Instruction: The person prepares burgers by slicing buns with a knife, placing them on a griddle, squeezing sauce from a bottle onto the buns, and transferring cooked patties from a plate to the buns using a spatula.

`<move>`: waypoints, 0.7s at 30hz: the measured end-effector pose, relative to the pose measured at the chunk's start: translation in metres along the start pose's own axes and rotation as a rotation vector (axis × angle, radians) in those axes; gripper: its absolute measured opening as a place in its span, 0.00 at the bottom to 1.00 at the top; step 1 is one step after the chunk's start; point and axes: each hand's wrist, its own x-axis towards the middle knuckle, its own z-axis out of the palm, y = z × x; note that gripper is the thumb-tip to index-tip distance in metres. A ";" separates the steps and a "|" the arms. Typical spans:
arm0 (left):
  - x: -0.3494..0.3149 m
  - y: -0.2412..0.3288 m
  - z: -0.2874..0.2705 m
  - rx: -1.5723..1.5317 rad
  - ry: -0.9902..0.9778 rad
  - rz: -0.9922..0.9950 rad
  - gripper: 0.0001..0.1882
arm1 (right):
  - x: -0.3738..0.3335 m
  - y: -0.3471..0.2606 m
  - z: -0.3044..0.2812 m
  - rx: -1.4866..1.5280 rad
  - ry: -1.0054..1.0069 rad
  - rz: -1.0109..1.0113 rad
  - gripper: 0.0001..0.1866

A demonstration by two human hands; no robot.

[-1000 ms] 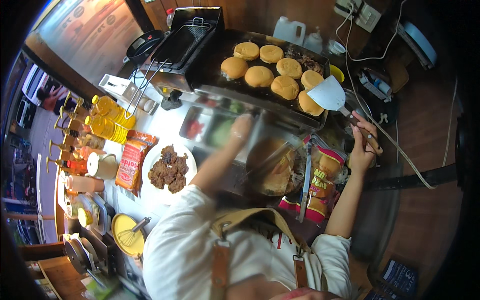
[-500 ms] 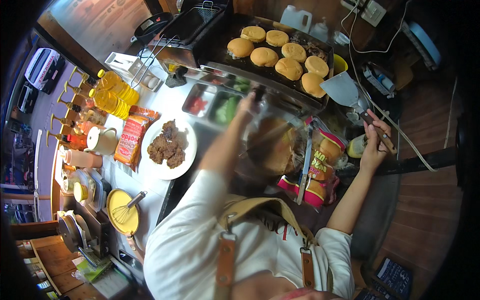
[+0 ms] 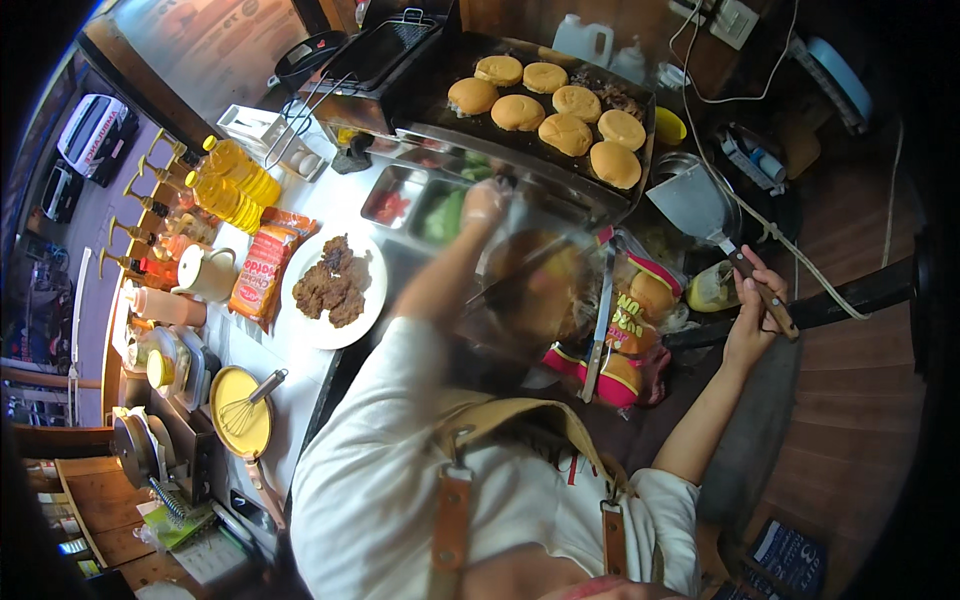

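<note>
Okay, so the spatula point(image 3: 692, 205) is the bit to look at here: it's in the right hand point(image 3: 752, 308), fingers wrapped round the wooden handle, and the whole thing sits over on the right, just off the near right corner of the griddle point(image 3: 480, 125). Its long axis runs on a slant, handle end low and to the right, wide metal blade up and to the left, so the blade points back toward the cooking surface. The closest bun point(image 3: 614, 165) lies up and left of the blade, with a bit of a gap between them in this view; can't tell how high the blade is, tbh. The right hand is obviously the one nearer the spatula. The left hand point(image 3: 484, 203) is well apart from it, out by the front of the griddle and just beside the green slices point(image 3: 440, 215). That one's smeared with blur, so I honestly can't tell if it's pinching anything. Between the two hands, a long knife point(image 3: 602, 315) lies on a bag of buns point(image 3: 637, 310).
</note>
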 end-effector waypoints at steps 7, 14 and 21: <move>0.004 -0.005 0.003 -0.586 -0.183 -0.449 0.22 | -0.007 -0.005 -0.002 0.013 -0.029 0.010 0.07; 0.009 -0.013 0.022 -1.078 -0.248 -0.704 0.18 | -0.013 -0.006 -0.011 -0.008 -0.005 0.003 0.07; 0.024 -0.059 0.051 -1.640 -0.344 -0.666 0.10 | 0.007 -0.005 0.024 0.035 0.011 0.000 0.07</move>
